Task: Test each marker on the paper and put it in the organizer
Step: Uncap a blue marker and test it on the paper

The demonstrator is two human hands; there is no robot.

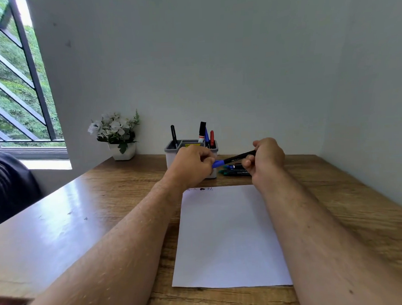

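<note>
Head view, item by item — what's in hand?

— One marker (pixel 236 159), black barrel with a blue cap, held level above the far edge of the paper (pixel 229 238). Right hand (pixel 266 160) curled round the barrel end; left hand (pixel 192 163) pinching the blue cap. Judged step: the cap is either coming off or going back on — from this angle I cannot tell which, as the fingers hide the join.

And what's logged as done?

— Organizer (pixel 172 151), grey and white, at the back of the wooden desk (pixel 335 192): four markers standing in it — one black pen-type (pixel 173 135) in the left compartment, and a black-capped white marker (pixel 202 131), a blue one (pixel 206 134) and a red one (pixel 212 138) grouped at the right. The paper carries a few small marks (pixel 202 189) along its top edge, so some testing looks complete.

Outstanding?

— Loose markers (pixel 234 171) lying on the desk just beside the organizer, under the hands: a blue-tipped one and at least one green. Exact count unclear. These, plus the one in hand, are left. Roughly half done, by my estimate.

Other items?

— White potted flowers (pixel 116 133) at left, near a barred window (pixel 15 91).
</note>
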